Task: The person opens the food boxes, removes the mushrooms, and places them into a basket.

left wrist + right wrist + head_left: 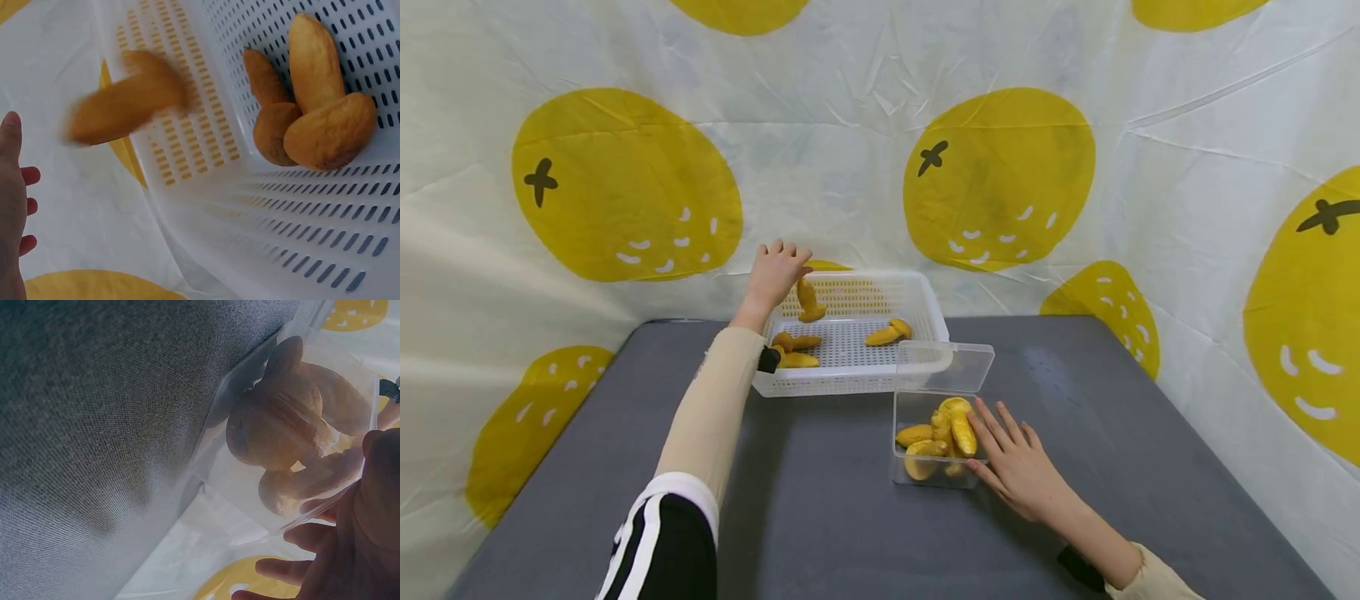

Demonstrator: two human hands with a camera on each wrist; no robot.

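Note:
A yellow-brown mushroom is in mid-air inside the far left part of the white slotted basket, blurred in the left wrist view. My left hand is above the basket's back left corner, its fingers extended and apart from that mushroom. Two mushrooms lie at the basket's left end, and another mushroom rests toward its right. My right hand has spread fingers at the right side of a clear plastic box. Several yellow mushrooms are heaped inside that box.
The box's clear lid stands raised at its back, overlapping the basket's front right corner in the head view. Both containers sit on a dark grey table. A white cloth with yellow fruit prints hangs behind and around.

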